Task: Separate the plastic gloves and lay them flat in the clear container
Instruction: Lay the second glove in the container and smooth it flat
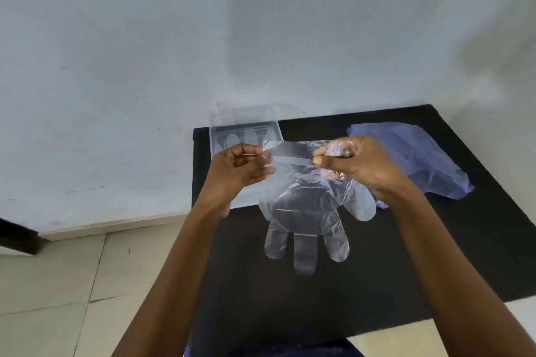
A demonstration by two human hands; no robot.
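Note:
A clear plastic glove [304, 211] hangs in the air above the black table [406, 255], its cuff up and its fingers pointing down toward me. My left hand [240, 171] pinches the cuff's left corner. My right hand [356, 165] pinches the right corner, with crumpled plastic bunched in its fingers. The cuff is stretched taut between both hands. The clear container [246, 136] stands at the table's far left corner, partly behind my left hand, with flat glove shapes visible inside it.
A blue-tinted heap of plastic gloves [420, 159] lies at the table's far right, behind my right hand. A pale wall rises behind the table. Tiled floor [72, 284] lies to the left, with a dark furniture edge [17, 238] at the far left.

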